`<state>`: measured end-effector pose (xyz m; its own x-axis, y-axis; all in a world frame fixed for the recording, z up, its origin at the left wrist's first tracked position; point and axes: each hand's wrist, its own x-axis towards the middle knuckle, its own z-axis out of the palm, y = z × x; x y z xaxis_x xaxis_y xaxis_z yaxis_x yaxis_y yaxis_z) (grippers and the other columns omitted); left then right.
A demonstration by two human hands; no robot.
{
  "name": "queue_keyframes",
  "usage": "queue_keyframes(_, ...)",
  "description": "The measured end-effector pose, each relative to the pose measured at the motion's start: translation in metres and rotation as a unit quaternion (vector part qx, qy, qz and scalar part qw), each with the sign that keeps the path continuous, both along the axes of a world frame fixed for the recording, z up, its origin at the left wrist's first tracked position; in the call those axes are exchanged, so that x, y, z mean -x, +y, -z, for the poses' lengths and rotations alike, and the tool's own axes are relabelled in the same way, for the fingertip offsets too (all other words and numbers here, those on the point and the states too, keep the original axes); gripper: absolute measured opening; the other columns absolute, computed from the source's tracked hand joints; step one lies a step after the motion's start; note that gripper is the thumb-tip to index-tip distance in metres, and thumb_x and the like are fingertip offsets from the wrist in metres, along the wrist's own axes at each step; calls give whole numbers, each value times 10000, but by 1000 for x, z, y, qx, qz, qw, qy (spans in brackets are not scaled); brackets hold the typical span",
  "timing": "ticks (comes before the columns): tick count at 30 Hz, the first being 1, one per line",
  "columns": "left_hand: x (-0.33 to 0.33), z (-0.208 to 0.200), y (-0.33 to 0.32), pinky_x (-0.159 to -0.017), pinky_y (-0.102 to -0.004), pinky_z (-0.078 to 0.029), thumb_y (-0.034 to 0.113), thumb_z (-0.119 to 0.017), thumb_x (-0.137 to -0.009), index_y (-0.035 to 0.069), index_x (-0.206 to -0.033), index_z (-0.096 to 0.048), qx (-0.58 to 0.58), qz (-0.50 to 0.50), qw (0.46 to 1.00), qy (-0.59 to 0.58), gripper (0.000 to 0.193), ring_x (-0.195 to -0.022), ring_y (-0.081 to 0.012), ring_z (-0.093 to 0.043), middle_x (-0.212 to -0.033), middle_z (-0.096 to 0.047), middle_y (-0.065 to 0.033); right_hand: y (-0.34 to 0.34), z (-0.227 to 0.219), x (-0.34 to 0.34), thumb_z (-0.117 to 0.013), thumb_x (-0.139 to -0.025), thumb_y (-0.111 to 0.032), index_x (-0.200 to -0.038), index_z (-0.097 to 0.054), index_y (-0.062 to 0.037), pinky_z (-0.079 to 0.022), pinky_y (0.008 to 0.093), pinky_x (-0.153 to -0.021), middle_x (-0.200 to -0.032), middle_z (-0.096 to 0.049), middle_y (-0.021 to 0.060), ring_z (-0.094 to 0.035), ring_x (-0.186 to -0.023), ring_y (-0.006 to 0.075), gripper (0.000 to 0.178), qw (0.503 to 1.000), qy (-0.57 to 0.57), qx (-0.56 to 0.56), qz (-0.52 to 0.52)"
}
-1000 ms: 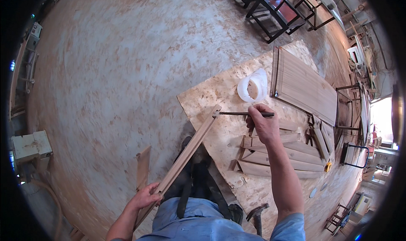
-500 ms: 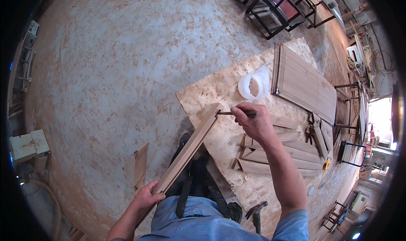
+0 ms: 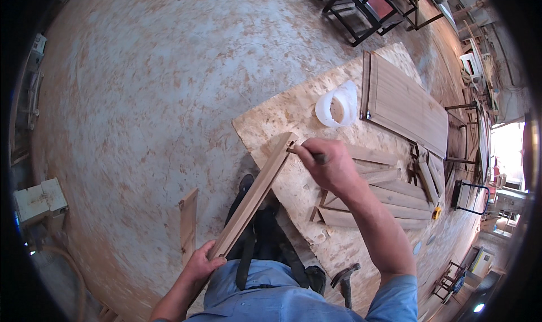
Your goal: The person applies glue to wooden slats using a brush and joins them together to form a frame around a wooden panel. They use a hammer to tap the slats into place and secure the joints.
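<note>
A long wooden bar (image 3: pixel 253 202) with a groove along its side slants up from my lap, its far end over the corner of the work board. My left hand (image 3: pixel 201 261) is closed around its near part. My right hand (image 3: pixel 327 161) is closed on a slim dark stick-like tool (image 3: pixel 320 159), whose kind I cannot make out. The tool's tip meets the bar's side at a slot close to the far end; my fingers hide most of the shaft. Beyond that hand stands a translucent white plastic tub (image 3: pixel 337 108), its front cut low.
The work board (image 3: pixel 265 121) carries wooden panels (image 3: pixel 403 104) and several loose wooden bars (image 3: pixel 389 200). A hammer (image 3: pixel 345 282) lies close by my right side. A short plank (image 3: pixel 188 223) is at the left. Dark-framed chairs (image 3: pixel 361 11) stand at the far right.
My right hand has shifted slightly left and down, closer to the bar's slot, and turned a little. The tool shows less of its shaft. My left hand keeps its grip.
</note>
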<state>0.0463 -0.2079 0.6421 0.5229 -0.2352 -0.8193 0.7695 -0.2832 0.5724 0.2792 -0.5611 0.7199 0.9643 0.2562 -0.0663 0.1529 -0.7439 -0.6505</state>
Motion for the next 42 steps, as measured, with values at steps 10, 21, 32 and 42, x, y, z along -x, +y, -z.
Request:
queue_keyframes(10,-1,13,11,-626,-278,-513,183,-691,-842,37,-1379,-467,120,-33,987,98,600,-682,-112,-594,-862,-623,-36,-25,33,35,-579,-952,-176,-854,-675,26,-475,255,-558,-678,-646,52,-587,-600,100,244,893,139,-305,301)
queue_keyframes(21,-7,13,18,-652,-316,-537,193,-634,-855,31,-1364,-465,128,-28,986,108,560,-682,-159,-624,-856,-629,-75,-33,43,51,-578,-953,-143,-903,-662,27,-485,246,-547,-696,-636,47,-585,-599,101,196,850,120,-368,357)
queue_keyframes(32,-7,15,20,-662,-290,-521,209,-661,-865,18,-1387,-445,142,-26,984,104,596,-704,-143,-619,-872,-634,-60,-39,49,43,-594,-949,-171,-909,-663,25,-489,241,-548,-708,-641,45,-598,-615,95,212,834,102,-375,391)
queue_keyframes(42,3,31,30,-673,-334,-543,287,-704,-815,25,-1292,-500,175,-48,977,114,581,-714,-179,-645,-904,-629,-83,-42,40,50,-595,-944,-148,-887,-668,31,-474,234,-557,-692,-641,43,-587,-605,89,201,874,67,-311,368)
